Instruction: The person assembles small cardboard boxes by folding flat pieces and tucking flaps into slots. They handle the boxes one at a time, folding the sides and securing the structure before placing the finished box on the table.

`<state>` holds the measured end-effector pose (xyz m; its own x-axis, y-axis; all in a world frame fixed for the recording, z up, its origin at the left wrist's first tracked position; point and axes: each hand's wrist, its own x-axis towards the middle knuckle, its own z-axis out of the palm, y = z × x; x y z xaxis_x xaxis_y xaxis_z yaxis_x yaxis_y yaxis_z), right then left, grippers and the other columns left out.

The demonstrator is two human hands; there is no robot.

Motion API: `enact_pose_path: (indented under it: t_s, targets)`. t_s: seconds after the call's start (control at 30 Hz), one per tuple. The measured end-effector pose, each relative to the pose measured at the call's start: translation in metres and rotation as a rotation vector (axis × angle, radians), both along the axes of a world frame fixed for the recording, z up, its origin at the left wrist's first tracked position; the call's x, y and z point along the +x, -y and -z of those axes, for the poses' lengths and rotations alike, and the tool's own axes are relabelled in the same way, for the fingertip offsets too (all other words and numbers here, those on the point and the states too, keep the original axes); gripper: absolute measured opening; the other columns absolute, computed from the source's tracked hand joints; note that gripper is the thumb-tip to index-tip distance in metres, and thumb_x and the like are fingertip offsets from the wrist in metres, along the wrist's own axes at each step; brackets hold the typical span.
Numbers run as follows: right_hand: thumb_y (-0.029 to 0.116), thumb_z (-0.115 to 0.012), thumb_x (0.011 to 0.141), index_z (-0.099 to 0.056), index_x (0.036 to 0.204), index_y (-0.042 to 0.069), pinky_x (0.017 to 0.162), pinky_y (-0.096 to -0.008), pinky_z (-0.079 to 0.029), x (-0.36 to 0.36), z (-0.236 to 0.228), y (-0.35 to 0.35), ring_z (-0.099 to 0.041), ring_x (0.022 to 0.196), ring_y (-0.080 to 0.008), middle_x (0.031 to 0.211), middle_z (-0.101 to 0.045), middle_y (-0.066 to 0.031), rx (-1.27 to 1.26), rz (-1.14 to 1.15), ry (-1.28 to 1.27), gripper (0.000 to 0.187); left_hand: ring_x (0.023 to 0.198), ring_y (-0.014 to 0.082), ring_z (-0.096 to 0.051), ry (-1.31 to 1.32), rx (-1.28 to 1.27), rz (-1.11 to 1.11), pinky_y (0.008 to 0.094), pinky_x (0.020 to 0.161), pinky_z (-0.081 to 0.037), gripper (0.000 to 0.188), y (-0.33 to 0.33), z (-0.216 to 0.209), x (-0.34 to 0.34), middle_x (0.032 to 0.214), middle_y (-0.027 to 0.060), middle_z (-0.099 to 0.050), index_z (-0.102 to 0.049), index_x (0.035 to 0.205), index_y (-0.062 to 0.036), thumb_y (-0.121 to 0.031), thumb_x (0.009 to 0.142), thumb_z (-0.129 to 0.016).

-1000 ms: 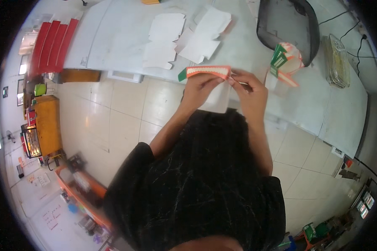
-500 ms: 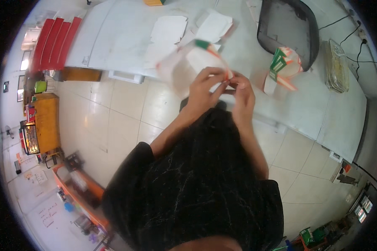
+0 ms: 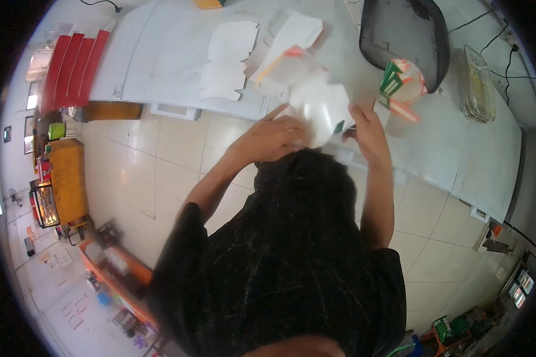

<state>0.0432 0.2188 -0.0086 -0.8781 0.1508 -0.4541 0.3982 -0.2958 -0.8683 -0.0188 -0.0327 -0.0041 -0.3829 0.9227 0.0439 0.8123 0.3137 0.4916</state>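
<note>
Over the pale grey table's [image 3: 167, 53] near edge, we see our white carton [image 3: 324, 110], patched green; on the table, a green, orange and white box [image 3: 393, 79] and white card [image 3: 227, 62]; at its left end, red strips [image 3: 80, 68].

sheet [image 3: 227, 62] left of carton [image 3: 318, 110]

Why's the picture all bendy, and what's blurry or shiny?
In the head view, the table's edge bows, as a wide fisheye lens does; in the head view, the paper carton between the left hand and the right hand is smeared, probably by motion; in that same head view, its white surface carries a bright glare.
</note>
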Motion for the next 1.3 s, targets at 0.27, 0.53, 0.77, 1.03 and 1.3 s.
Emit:
enact_pose_path:
  t_s: [0.27,0.53,0.77,1.03,1.3]
  targets:
    - [0.018,-0.056,0.099,-0.059,0.085,-0.009,0.063,-0.0291,-0.06,0.002,0.023,0.05,-0.068,0.068,-0.0193,0.083,-0.06,-0.0103,0.087,0.167,-0.174,0.029,0.085,0.0288,-0.063,0.13,0.285,-0.582,0.0395,0.07,-0.052,0.015,-0.036,0.0,0.026,0.093,0.0098,-0.066,-0.069,0.099,-0.0078,-0.017,0.088,-0.066]
    - [0.012,-0.06,0.097,-0.06,0.085,-0.01,0.083,-0.0312,-0.059,0.01,0.029,0.059,-0.066,0.087,-0.0209,0.102,-0.061,-0.0154,-0.147,0.18,-0.229,0.025,0.071,0.0258,-0.063,0.379,0.41,-0.881,0.034,0.059,-0.048,0.015,-0.039,0.025,0.032,0.081,0.0152,-0.064,-0.071,0.099,-0.0018,-0.011,0.088,-0.067]
    - [0.004,-0.063,0.091,-0.065,0.092,-0.009,0.082,-0.0281,-0.057,0.015,0.024,0.067,-0.066,0.093,-0.0194,0.11,-0.061,-0.0147,0.166,0.139,-0.29,0.013,0.074,0.023,-0.063,0.555,0.622,-1.015,0.0311,0.069,-0.05,0.016,-0.04,0.038,0.037,0.083,0.0144,-0.066,-0.073,0.098,-0.0022,-0.012,0.085,-0.072]
    - [0.001,-0.067,0.087,-0.066,0.089,-0.007,0.072,-0.0279,-0.056,0.015,0.021,0.076,-0.066,0.087,-0.017,0.108,-0.061,-0.0127,0.451,0.211,-0.446,0.009,0.088,0.0129,-0.061,0.509,0.53,-0.825,0.0248,0.076,-0.048,0.019,-0.032,0.031,0.036,0.096,0.0078,-0.066,-0.071,0.107,-0.0018,-0.008,0.09,-0.068]
    - [-0.002,-0.067,0.082,-0.063,0.084,-0.006,0.071,-0.0315,-0.055,0.016,0.015,0.08,-0.067,0.082,-0.0251,0.102,-0.062,-0.0156,0.707,0.204,-0.535,0.006,0.089,0.01,-0.058,0.714,0.58,-0.769,0.0236,0.076,-0.047,0.02,-0.026,0.038,0.037,0.1,0.004,-0.064,-0.07,0.112,-0.0045,-0.006,0.093,-0.063]
